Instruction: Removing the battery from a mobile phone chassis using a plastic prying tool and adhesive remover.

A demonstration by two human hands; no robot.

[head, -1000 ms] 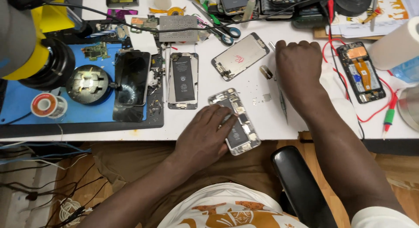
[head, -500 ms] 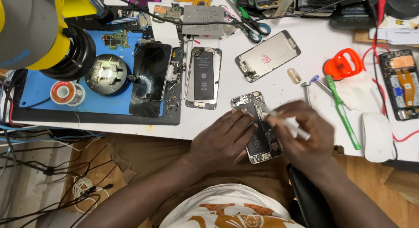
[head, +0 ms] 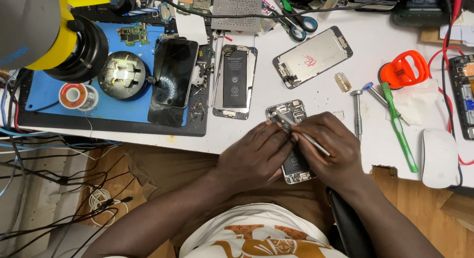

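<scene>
White bench [head: 316, 97], opened phone [head: 289, 139] w/ battery.

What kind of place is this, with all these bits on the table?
Most likely a phone repair bench. An opened phone lies under the left hand and right hand, which holds a thin tool. Nearby lie a detached screen, a screwdriver and a solder spool.

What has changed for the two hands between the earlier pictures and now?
The right hand came from the far right of the table, took a thin metal tool and brought it to the open phone. The left hand stayed on the phone.
</scene>
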